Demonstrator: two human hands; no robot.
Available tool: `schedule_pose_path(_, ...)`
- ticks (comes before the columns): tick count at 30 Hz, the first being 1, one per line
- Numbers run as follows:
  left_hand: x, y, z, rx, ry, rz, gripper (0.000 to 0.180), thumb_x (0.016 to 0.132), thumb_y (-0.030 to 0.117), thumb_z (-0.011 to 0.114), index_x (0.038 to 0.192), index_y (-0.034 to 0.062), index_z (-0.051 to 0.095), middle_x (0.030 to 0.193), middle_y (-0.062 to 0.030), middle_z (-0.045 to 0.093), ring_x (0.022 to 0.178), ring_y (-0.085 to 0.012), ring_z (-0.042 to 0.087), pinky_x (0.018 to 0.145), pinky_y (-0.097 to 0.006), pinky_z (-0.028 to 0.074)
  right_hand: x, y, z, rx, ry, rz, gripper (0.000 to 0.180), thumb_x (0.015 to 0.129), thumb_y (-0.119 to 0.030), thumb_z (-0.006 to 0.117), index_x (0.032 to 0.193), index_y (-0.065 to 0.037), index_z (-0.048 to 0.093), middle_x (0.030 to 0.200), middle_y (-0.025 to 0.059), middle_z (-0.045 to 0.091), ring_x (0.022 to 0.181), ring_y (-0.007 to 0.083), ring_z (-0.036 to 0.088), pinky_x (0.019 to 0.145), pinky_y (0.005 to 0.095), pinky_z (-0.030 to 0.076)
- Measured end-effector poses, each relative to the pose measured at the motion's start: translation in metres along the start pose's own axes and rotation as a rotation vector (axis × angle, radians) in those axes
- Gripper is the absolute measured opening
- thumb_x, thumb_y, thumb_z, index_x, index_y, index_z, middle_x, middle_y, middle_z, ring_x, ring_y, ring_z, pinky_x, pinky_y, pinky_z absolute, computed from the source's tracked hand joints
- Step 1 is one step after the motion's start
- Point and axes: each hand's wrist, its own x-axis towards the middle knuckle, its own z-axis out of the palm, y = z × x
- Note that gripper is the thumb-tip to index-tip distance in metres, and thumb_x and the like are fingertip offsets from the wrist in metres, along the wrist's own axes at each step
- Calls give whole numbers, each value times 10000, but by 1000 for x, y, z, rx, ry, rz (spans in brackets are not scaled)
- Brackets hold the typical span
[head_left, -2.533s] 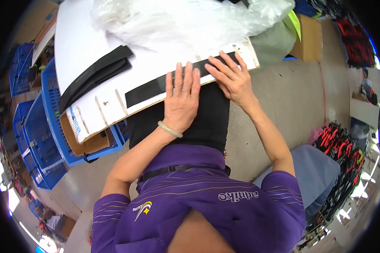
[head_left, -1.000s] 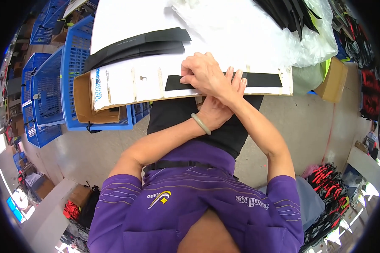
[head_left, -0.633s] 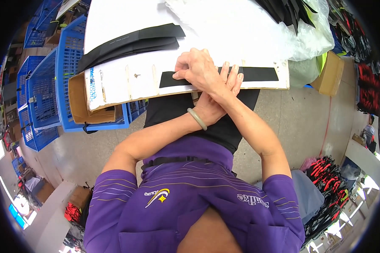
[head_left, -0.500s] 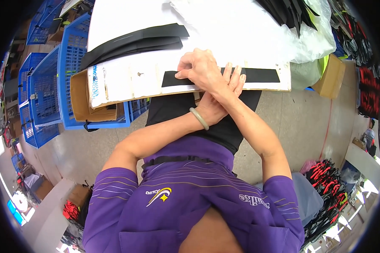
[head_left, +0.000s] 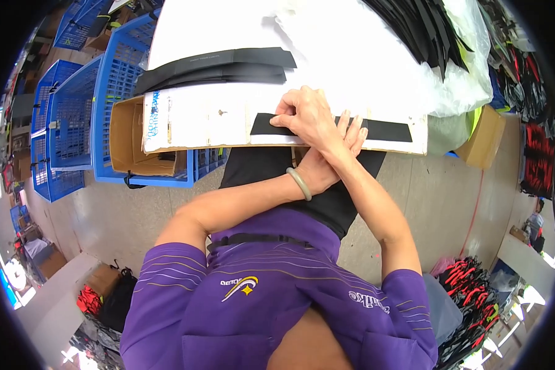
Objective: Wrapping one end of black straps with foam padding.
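Head view: a black strip (head_left: 382,128) lies flat on a white board (head_left: 197,117) at the near edge of the white table (head_left: 216,24). Its long axis runs left to right across the picture, roughly along the board's near edge, with one end at the left near the middle of the board and the other end toward the board's right corner. The strip is thin, matte black and straight-edged, with square-cut ends; its middle is hidden under the hands.

The arms are crossed at the wrists. The right hand (head_left: 308,117) lies on top, fingers bent and pressing down on the strip near its left part; it presses rather than wraps around anything. The left hand (head_left: 336,154), with a pale green bangle (head_left: 300,184) on its wrist, lies beneath the right one, fingers stretched out flat toward the strip's right part, fingertips on or just at the strip.

Farther back on the table lies a stack of similar black strips (head_left: 216,65), angled slightly. A clear plastic bag (head_left: 462,68) of black pieces sits at the right. Blue crates (head_left: 74,111) stand at the left, beside an open cardboard box (head_left: 129,139) under the board's left end.
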Motion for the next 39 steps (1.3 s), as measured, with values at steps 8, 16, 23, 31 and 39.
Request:
schedule_pose_path(8, 3, 0, 0, 43, -3, 4, 580, 919, 259, 455, 1425, -6, 353, 1520, -210, 316, 1418, -401, 288, 1149, -564, 244, 7, -13, -9, 137, 50, 97, 192, 740, -129, 790, 839, 1, 690, 774, 56, 656, 744, 121, 585, 670, 259, 479)
schedule_pose_path(16, 5, -13, -67, -165, -59, 122, 421, 757, 129, 589, 1161, 12, 611, 983, -140, 569, 935, -285, 548, 839, -402, 441, -24, -26, -89, 579, 364, 142, 71, 853, -46, 690, 876, 21, 677, 846, 37, 644, 797, 115, 589, 795, 276, 457)
schedule_pose_path(23, 23, -117, -191, 225, 203, -27, 385, 745, -30, 570, 1108, 40, 678, 1074, -138, 659, 1034, -318, 630, 945, -470, 477, -81, 10, -153, 614, 723, 208, 97, 868, -76, 700, 886, 18, 683, 814, 31, 662, 743, 98, 608, 727, 243, 487)
schedule_pose_path(31, -38, -221, -129, 164, 152, -224, 348, 917, 43, 548, 1260, 73, 604, 1245, -125, 606, 1233, -292, 528, 1108, -467, 321, -14, 29, -178, 218, 748, 107, 147, 838, -63, 700, 953, 27, 700, 878, 48, 666, 786, 122, 612, 729, 240, 469)
schedule_pose_path(39, -35, -214, -122, 293, 174, -203, 359, 911, 225, 617, 1222, 45, 607, 1209, -142, 593, 1159, -309, 538, 1037, -463, 362, 125, 96, -207, -530, 961, -32, 253, 792, -189, 748, 1003, -61, 693, 979, 91, 656, 952, 308, 606, 806, 410, 497)
